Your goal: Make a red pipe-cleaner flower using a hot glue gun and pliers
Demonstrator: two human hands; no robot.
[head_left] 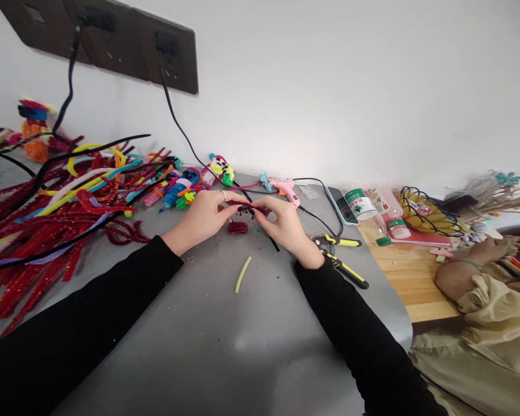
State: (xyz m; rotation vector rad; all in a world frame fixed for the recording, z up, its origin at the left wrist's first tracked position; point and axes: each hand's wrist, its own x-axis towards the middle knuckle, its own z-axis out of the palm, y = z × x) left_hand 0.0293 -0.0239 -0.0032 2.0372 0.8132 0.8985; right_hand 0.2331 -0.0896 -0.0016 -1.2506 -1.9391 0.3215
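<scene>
My left hand and my right hand meet over the grey tabletop, fingertips pinched on a small black pipe cleaner. Part of it is hidden by the fingers. Just below them is a dark red fuzzy bundle; whether it joins the black piece I cannot tell. A thin black strand shows under my right hand. Nearer to me, a short pale yellow-green strip lies by itself. Yellow-and-black wire cutters rest beside my right wrist.
Loose pipe cleaners in many colours pile up at left, with small fuzzy figures behind. A pink glue gun, a phone and plastic bottles stand or lie to the right. Another person's hand is at far right.
</scene>
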